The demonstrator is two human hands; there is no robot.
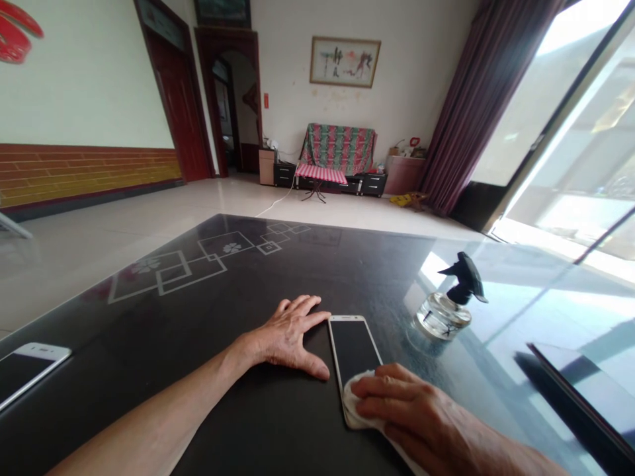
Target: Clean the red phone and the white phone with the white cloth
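Observation:
A white-framed smartphone (354, 344) lies face up on the dark glossy table (238, 410), its screen black. My right hand (417, 403) presses a folded white cloth (358, 396) onto the phone's near end, fingers closed over the cloth. Just left of the phone, my left hand (292, 337) rests on the tabletop with fingers spread, its index fingertip at the phone's upper left corner. A clear spray bottle (443, 316) with a black trigger head stands upright to the right, beyond my right hand.
Another white smartphone (32, 367) lies at the table's left edge. On the right is a dark flat object (580, 396), partly blurred. Beyond the table stand a small stool with a striped cover (321, 174) and a cloth-draped television stand (285, 175).

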